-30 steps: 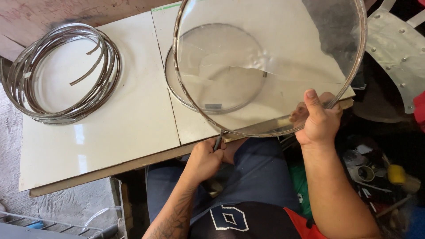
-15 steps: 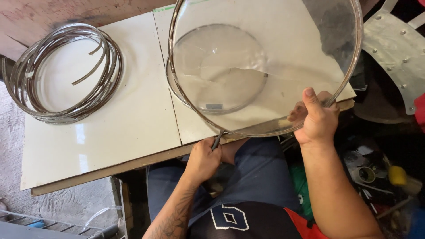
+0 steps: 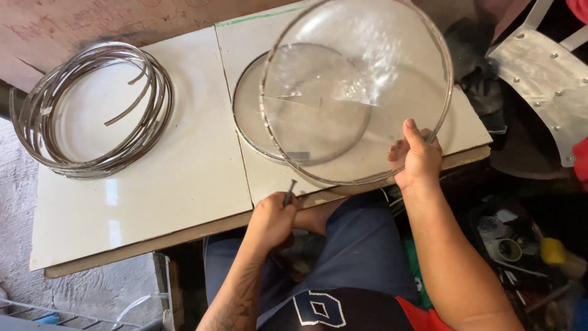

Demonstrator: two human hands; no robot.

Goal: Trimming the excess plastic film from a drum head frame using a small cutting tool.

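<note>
Since a second ago the large glass disc (image 3: 358, 92) with its metal rim has swung leftward in view and tipped up more steeply; it now overlaps a good half of the smaller rimmed glass disc (image 3: 288, 116) lying flat on the tabletop (image 3: 153, 184), where earlier it covered it almost whole. The grip point has not moved along the rim, so this reads as a turn or tilt for inspection or for reaching the edge, not a set-down (judgement only).

Right hand (image 3: 418, 159): closed on the lower right rim of the large disc, thumb on top, fingers curled beneath, pinching the metal band. Disc rises up and away from the hand toward the far side of the tabletop, its near edge hanging just past the tabletop's front edge.

Left hand (image 3: 272, 217): fist shut round a slim dark tool (image 3: 288, 194), tip pointing up, just below the large disc's near rim and close to it; contact cannot be told.

Coil of metal strip (image 3: 92, 110) well apart at left, untouched. Riveted metal sheet (image 3: 545, 67) at far right, off the tabletop
</note>
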